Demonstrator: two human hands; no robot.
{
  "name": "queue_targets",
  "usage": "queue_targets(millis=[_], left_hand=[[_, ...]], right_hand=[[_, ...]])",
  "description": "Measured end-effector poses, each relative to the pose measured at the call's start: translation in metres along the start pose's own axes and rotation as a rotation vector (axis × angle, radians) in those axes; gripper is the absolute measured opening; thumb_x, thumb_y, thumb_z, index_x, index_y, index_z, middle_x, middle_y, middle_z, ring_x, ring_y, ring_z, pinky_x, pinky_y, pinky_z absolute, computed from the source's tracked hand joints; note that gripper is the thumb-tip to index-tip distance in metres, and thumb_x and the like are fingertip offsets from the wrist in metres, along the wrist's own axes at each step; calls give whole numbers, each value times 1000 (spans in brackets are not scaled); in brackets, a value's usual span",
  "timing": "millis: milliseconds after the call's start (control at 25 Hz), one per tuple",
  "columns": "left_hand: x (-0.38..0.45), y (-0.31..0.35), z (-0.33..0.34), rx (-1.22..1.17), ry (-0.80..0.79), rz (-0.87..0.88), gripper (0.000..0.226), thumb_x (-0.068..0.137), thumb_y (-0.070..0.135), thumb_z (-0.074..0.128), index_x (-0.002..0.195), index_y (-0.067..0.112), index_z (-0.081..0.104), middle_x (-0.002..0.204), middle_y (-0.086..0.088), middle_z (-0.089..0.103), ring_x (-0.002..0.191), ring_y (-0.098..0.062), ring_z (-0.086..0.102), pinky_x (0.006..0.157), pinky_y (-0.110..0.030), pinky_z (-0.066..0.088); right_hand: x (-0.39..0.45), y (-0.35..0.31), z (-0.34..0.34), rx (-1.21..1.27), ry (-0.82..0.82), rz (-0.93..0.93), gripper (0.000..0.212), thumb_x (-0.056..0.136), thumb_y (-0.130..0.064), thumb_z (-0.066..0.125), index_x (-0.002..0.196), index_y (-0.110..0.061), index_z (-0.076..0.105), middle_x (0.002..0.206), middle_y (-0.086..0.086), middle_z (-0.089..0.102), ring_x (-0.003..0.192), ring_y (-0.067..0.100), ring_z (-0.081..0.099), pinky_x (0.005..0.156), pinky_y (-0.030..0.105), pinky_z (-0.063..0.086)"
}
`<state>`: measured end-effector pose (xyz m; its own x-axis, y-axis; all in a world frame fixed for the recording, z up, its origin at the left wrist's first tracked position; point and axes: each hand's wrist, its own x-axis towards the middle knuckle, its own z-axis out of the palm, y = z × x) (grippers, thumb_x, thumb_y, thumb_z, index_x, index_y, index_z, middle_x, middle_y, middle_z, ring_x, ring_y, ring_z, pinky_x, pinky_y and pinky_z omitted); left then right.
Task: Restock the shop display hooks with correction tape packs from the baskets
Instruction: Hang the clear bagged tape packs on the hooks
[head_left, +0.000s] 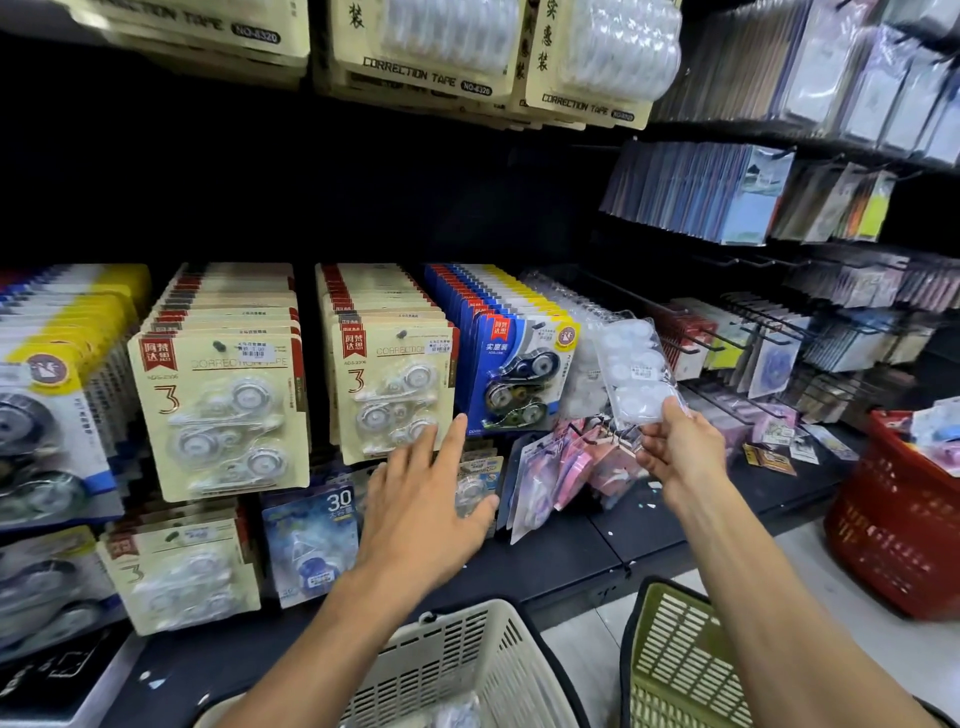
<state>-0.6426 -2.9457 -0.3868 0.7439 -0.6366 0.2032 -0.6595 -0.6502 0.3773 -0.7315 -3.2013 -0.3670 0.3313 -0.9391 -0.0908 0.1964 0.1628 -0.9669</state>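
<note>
A clear correction tape pack (635, 370) was pinched at its lower edge by the right hand (675, 451), raised at two o'clock beside the blue packs (517, 374), presumably for hooking. The left hand (423, 499), fingers spread and empty, reached toward the cream packs (392, 384), perhaps to steady them.

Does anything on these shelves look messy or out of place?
Yes. Below the blue packs, a cluster of pink packs leans crookedly against the black shelf instead of hanging straight, and small white scraps litter it.
</note>
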Motion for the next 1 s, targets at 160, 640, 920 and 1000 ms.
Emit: queue_targets(millis=[160,640,920,1000], left_hand=[[0,0,2,5,3,-5,88,97,63,46,162,34,-6,171,0,6,155,-24,11,123,-41,16],[2,-3,7,-8,35,12,88,97,63,46,162,34,-5,171,2,9,154,-23,14,123,-41,18],[2,-2,6,38,51,-5,91,94,68,44,161,35,-9,170,0,10,153,-25,15,124,-45,18],[2,-3,5,37,52,-11,93,93,70,45,161,35,-9,170,0,11,153,-25,16,123,-45,18]], right_hand=[[5,1,-1,-27,46,20,23,103,-20,52,81,-12,51,65,6,51,28,4,42,32,16,39],[12,2,-11,70,95,-20,28,98,-17,57,71,-10,53,55,5,47,30,7,38,35,18,34],[15,4,-7,96,88,-79,23,99,-18,56,77,-12,54,58,5,51,38,9,46,36,19,38],[16,6,-6,64,103,-59,23,100,-18,55,78,-12,53,60,6,51,35,8,45,34,19,37]])
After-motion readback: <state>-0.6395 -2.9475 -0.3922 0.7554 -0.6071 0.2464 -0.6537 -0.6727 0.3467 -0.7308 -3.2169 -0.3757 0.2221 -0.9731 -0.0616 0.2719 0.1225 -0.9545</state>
